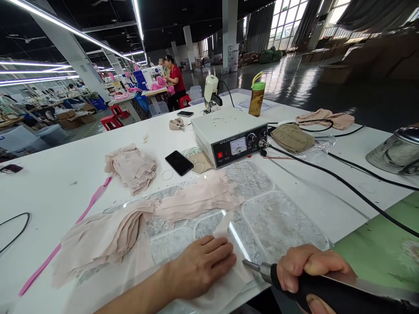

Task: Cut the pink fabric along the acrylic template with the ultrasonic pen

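My left hand (201,264) lies flat, fingers stretched out, pressing a pale pink fabric piece (225,279) onto the clear plastic mat (278,222) at the table's near edge. My right hand (309,268) is wrapped round a black-handled tool (327,292). Its metal tip (250,264) touches the fabric just right of my left fingertips. Stacks of the same pink fabric (196,196) lie on the mat beyond my hands, and another stack (101,237) lies to the left.
A white control box (231,135) with dial and switches stands mid-table, black cables (343,183) running right. A phone (179,162), a folded fabric heap (131,168), a pink strip (81,216), a bottle (257,98) and a metal lid (397,150) are about. A person sews far behind.
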A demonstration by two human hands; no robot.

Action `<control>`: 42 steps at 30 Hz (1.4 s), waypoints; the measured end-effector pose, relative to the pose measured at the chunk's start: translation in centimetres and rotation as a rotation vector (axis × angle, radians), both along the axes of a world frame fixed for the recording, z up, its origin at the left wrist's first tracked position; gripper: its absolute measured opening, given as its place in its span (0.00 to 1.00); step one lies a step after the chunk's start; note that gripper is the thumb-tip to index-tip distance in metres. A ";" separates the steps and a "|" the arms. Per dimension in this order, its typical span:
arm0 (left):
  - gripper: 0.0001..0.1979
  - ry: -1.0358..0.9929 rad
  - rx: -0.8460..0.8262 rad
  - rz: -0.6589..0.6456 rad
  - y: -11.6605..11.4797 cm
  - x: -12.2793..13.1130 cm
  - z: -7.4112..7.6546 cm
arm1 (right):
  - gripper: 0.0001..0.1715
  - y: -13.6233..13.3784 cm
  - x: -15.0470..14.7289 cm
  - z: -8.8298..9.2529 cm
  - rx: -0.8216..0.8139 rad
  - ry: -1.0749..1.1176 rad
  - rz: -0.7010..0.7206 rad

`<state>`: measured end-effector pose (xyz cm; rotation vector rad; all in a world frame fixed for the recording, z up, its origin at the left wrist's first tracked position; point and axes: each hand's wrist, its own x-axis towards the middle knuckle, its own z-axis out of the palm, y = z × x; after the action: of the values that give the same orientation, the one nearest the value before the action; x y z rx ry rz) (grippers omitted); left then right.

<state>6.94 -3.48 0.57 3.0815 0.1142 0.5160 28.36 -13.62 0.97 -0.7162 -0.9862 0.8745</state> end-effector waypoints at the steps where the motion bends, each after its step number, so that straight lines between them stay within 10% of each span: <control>1: 0.15 0.000 0.001 0.001 -0.1 0.0 0.0 | 0.05 0.1 0.0 0.0 0.005 0.015 -0.010; 42: 0.11 -0.022 -0.082 0.006 1.9 -1.7 0.7 | 0.07 3.2 -1.9 0.3 0.012 0.092 -0.176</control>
<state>5.29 -1.55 1.27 2.9960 0.1411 0.5310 26.47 -10.42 1.26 -0.7344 -0.8332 0.7405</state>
